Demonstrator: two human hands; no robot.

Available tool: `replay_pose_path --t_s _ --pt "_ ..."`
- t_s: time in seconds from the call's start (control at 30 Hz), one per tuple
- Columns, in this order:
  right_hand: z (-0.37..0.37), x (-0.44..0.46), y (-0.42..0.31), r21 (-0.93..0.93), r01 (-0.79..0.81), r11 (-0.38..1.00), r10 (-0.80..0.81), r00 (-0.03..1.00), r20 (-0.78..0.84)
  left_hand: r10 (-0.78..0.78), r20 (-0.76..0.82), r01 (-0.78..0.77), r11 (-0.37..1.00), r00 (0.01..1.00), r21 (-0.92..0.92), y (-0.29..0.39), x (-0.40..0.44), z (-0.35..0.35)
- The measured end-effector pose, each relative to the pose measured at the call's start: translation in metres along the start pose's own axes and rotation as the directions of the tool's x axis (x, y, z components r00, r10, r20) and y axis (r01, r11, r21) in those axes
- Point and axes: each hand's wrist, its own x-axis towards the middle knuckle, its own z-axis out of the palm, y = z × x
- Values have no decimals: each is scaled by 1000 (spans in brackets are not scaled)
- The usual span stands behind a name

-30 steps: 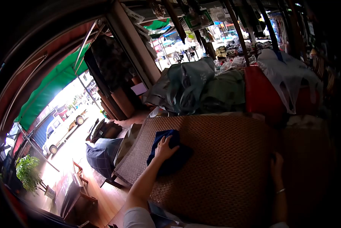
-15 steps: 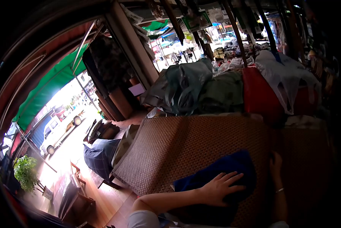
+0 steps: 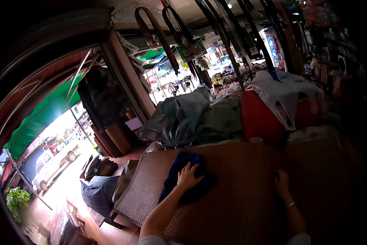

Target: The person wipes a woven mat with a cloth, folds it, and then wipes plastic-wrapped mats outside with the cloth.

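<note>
The blue cloth point(image 3: 172, 176) lies under the left hand point(image 3: 188, 176), fingers spread, near the mat's point(image 3: 236, 188) far edge. The right hand's point(image 3: 282, 182) grip I cannot tell.

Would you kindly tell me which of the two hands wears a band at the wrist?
The right hand: a pale band circles its wrist, whereas the left hand, spread on the blue cloth, has a bare wrist.
</note>
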Motion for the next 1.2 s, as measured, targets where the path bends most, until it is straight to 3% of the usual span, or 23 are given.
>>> replay_pose_path --t_s 0.03,0.17,0.3,0.43,0.47,0.53,0.63,0.7,0.77,0.83,0.9,0.97,1.1,1.2 --pt "0 0 -1 -5 2 1000 -2 1000 -1 8 6 -8 1000 1000 -6 9 -9 -1" --pt "-9 3 -12 39 -7 999 6 1000 24 393 111 -387 919 913 -74 65 -67 -10" --pt "-9 2 -7 15 -7 1000 6 999 47 740 170 -693 671 651 -265 128 -124 -28" --pt "-18 5 -21 -45 -14 999 17 998 59 829 201 -732 556 521 -394 143 -128 -40" --pt "-18 6 -21 -27 11 1000 -9 998 59 803 201 -678 585 561 -445 137 -119 -43" --pt "-18 7 -22 4 -32 999 31 996 87 681 109 -616 710 724 -340 110 -91 -31" --pt "-18 7 -23 31 -65 997 61 992 110 299 -25 -297 927 954 -231 33 -39 -15" --pt "-18 7 -25 18 -65 998 63 993 95 0 -85 -7 997 996 -83 -22 -18 -10" --pt "-18 8 -26 47 -73 996 68 993 98 -73 -150 68 997 986 -35 -54 -15 -11" --pt "-19 5 -28 32 -97 995 94 992 89 -62 -113 60 998 992 -23 -41 -21 -14" --pt "-21 8 -33 11 -105 994 103 990 101 56 -40 -59 996 998 -61 -5 -34 -13" --pt "-26 10 -38 10 -99 995 97 988 122 285 -21 -285 950 958 -126 38 -52 -15" --pt "-24 9 -36 11 -107 994 105 986 129 716 -37 -686 652 698 -323 127 -88 -31" --pt "-24 12 -39 59 -111 992 104 990 99 880 -42 -819 422 474 -389 162 -97 -32"
